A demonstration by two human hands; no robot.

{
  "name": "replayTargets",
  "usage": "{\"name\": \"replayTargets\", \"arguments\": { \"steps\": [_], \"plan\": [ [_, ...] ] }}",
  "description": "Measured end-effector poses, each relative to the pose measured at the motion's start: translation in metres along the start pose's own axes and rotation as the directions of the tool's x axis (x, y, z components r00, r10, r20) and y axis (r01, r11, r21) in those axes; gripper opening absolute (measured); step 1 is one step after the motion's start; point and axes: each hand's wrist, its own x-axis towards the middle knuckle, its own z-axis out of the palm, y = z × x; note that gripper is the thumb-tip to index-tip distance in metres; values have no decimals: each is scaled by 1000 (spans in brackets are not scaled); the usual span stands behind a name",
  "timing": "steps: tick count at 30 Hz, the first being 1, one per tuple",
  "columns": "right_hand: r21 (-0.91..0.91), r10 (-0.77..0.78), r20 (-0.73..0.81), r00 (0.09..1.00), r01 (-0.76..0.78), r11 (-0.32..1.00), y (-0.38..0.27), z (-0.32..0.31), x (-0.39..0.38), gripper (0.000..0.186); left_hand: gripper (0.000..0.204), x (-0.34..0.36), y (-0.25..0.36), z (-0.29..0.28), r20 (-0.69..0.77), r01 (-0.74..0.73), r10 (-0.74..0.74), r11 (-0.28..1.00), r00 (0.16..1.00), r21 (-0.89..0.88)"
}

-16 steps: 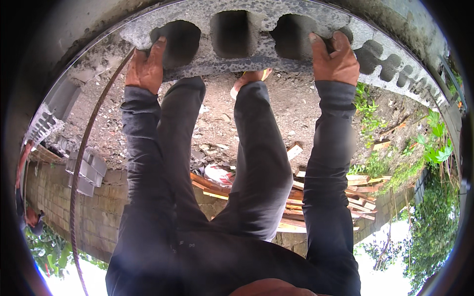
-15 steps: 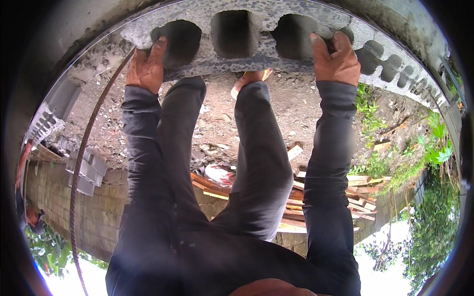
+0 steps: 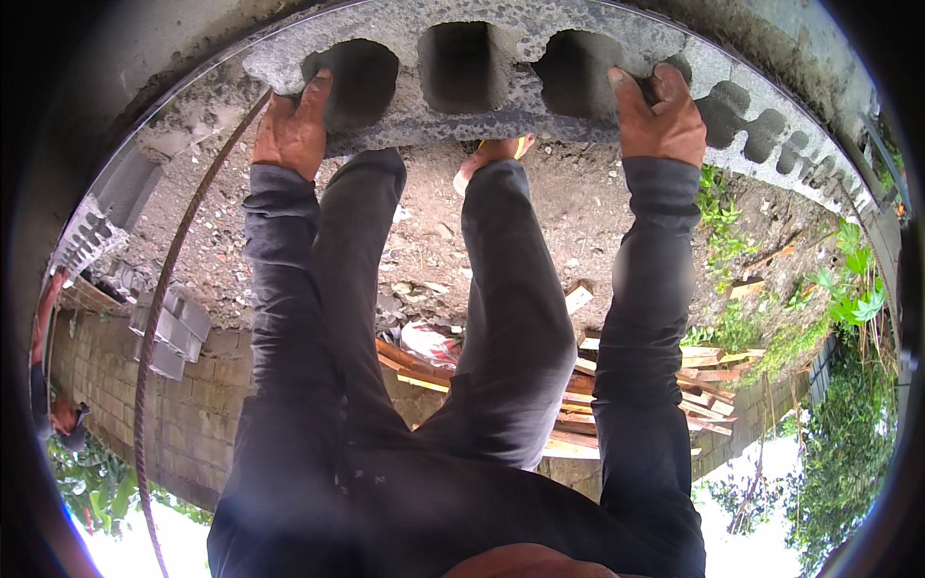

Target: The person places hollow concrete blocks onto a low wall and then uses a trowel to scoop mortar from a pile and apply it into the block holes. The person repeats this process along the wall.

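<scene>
Hollow-block course (image 3: pixel 737 154): right of the three-cavity concrete block (image 3: pixel 515 58). Block: between left hand (image 3: pixel 291 130) and right hand (image 3: pixel 665 125), each gripping an end; no visible shift against them in half a second, suggesting steady holding.

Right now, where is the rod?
In the head view, the rod curves down the left side, from beside the left hand past the grey blocks.

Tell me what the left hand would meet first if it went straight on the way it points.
The block, most likely: the left hand grips it at the leftmost large hole, so concrete sits right ahead. Depth past the block is unclear.
</scene>
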Motion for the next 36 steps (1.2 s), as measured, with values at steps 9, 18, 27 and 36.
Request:
{"name": "replayTargets", "arguments": {
  "steps": [9, 18, 27, 36],
  "plan": [
    [-60, 45, 65, 997, -41, 997, -2, -3, 3, 60, 83, 0, 11, -2, -1, -1, 1, 997, 1000, -73],
    [161, 13, -40, 999, -7, 987, -9, -14, -12, 55, 86, 0, 21, -15, 56, 71, -61, 978, 997, -196],
    [263, 124, -112, 986, -91, 961, -18, -45, -107, 40, 83, -20, 24, -31, 112, 108, -79, 953, 991, -283],
    [301, 370, 207, 906, -419, 857, 3, -41, -236, 44, 75, -115, 2, -62, 27, -80, 89, 971, 996, -227]
  ]
}}
